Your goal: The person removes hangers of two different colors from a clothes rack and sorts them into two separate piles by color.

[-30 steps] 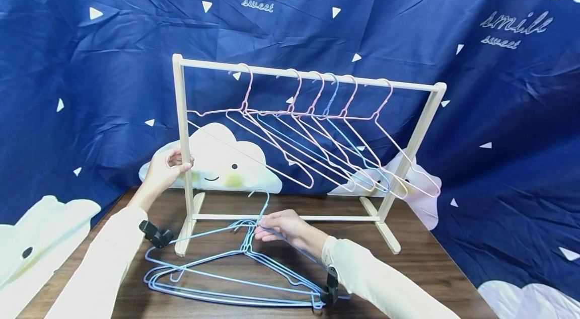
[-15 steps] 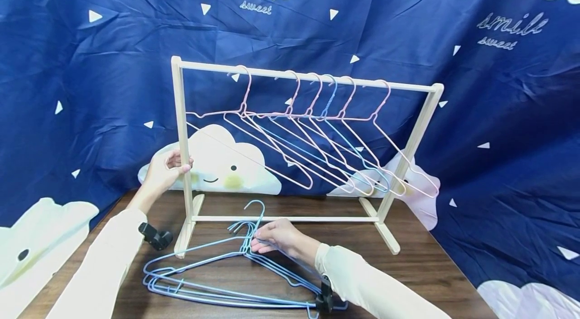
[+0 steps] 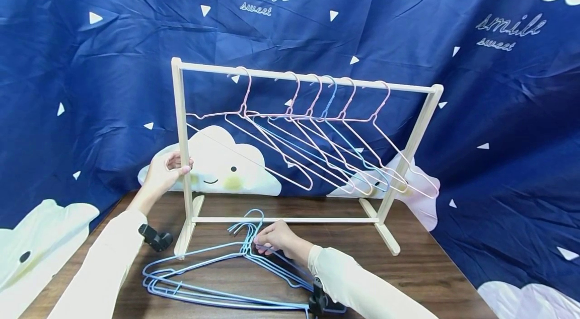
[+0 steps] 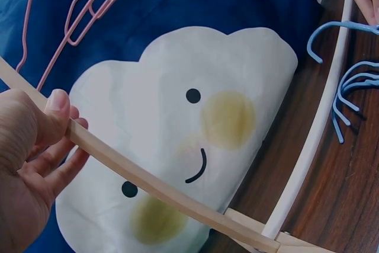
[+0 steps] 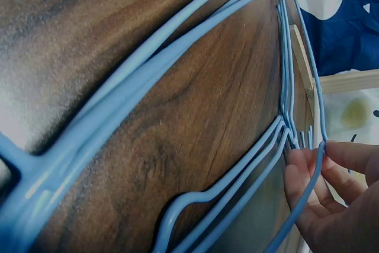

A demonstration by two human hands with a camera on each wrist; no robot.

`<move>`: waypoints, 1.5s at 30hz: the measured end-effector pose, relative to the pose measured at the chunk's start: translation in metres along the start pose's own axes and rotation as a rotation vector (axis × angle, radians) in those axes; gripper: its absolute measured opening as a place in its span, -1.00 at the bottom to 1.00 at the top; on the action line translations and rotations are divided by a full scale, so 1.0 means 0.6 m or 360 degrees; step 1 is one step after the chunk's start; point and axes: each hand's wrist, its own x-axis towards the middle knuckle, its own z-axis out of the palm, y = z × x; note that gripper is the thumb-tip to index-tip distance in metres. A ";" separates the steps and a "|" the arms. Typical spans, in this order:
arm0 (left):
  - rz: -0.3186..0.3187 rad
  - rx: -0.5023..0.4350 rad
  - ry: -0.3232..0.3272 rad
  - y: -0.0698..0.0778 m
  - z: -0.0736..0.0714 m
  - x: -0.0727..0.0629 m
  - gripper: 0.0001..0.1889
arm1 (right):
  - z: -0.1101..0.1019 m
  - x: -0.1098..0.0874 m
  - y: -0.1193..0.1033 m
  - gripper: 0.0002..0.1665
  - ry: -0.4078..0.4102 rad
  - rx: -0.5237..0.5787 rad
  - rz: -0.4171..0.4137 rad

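My left hand grips the left post of a pale wooden clothes rack, thumb in front and fingers reaching past it. Over the dark tabletop, my right hand pinches a blue wire hanger close to its neck, between thumb and fingers. That hanger lies tilted just above several other blue hangers, stacked flat with their hooks bunched together. The hook of the held one stands a little higher than the rest in the left wrist view. Part of its right arm is hidden behind the right hand and forearm.
Several pink hangers and one blue hanger hang from the rack's top bar. A low crossbar runs behind the stack. The rack's right foot stands on the brown table. A blue patterned cloth hangs behind.
My right hand has shifted slightly left, and the pinched hanger's hook has sunk toward the other hooks, bringing it closer to the stack. My left hand stays on the post.
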 end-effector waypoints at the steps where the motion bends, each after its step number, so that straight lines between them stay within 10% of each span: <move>1: -0.0003 -0.0001 0.0003 -0.001 0.000 0.000 -0.64 | 0.000 0.001 0.001 -0.81 -0.0001 -0.0004 0.0002; 17: -0.0022 -0.0011 0.0013 -0.001 0.001 0.000 -0.61 | 0.026 -0.001 0.023 -0.90 0.0192 -0.0197 0.0036; 29: -0.0008 0.0001 -0.0001 0.000 0.003 0.000 -0.61 | 0.014 -0.006 0.009 -0.89 0.0095 -0.0357 0.0012; 45: -0.0032 -0.0003 0.0011 0.003 0.001 -0.002 -0.64 | -0.108 -0.113 -0.286 -0.83 -0.0135 -0.1369 -0.0896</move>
